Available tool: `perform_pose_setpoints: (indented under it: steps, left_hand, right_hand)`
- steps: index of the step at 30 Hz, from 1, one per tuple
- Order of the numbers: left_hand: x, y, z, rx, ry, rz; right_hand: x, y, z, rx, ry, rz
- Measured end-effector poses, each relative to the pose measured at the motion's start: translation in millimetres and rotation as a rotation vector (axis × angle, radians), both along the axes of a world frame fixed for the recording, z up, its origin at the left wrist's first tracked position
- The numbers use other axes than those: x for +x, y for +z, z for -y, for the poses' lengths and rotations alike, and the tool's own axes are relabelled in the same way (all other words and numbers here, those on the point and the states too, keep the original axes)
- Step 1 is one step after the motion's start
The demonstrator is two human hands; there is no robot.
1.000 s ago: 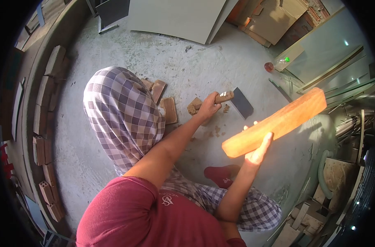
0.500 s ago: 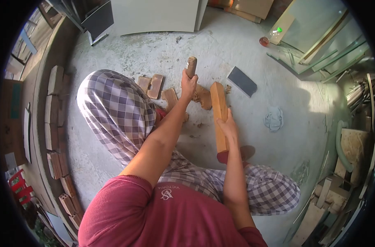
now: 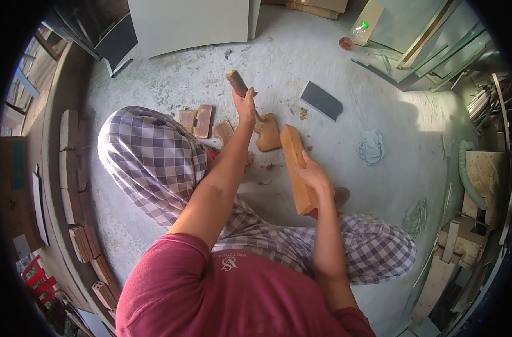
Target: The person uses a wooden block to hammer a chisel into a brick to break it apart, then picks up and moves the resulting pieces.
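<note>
My left hand (image 3: 245, 106) is closed around the thick round wooden handle (image 3: 237, 82) of a tool. Its narrow lower part slants down to a flat brown piece (image 3: 270, 135) on the floor; the working end cannot be made out. My right hand (image 3: 314, 172) grips a long squared wooden block (image 3: 296, 165) by its side, thumb on top. The block slants away from me, its near end by my foot. Left of the flat piece lie a broken brown piece (image 3: 223, 132) and two brown rectangular pieces (image 3: 203, 121). Small crumbs lie around them.
A dark grey slab (image 3: 322, 101) and a crumpled pale blue cloth or plastic (image 3: 371, 147) lie on the concrete floor. Glass sheets (image 3: 430, 62) and a green-capped bottle (image 3: 357, 33) stand far right. Bricks (image 3: 70, 168) line the left wall. Timber and a hose (image 3: 470, 180) are at right.
My left hand has tilted the handle so its top leans left. My right hand has shifted slightly along the wooden block, whose far end has swung a little. The whole view has also shifted.
</note>
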State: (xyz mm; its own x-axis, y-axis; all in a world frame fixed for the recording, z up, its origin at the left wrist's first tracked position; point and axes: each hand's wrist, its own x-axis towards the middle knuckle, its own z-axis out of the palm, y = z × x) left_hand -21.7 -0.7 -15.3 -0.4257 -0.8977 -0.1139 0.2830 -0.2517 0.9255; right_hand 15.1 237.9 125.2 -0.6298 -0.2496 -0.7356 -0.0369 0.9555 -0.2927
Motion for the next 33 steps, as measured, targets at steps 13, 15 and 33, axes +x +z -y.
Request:
perform_pose_setpoints:
  steps: [13,15,33]
  left_hand:
    - [1.4,13.0,13.9,-0.123,-0.163,0.039]
    - [1.2,15.1,14.8,-0.136,-0.188,0.060]
    - [-0.3,20.8,-62.3,-0.476,-0.582,0.300]
  right_hand:
    - [-6.3,-8.0,-5.9,-0.059,-0.060,-0.028]
    - [-7.5,-12.3,-6.1,-0.079,-0.078,-0.044]
    - [-15.6,-18.3,-2.8,-0.271,-0.237,-0.107]
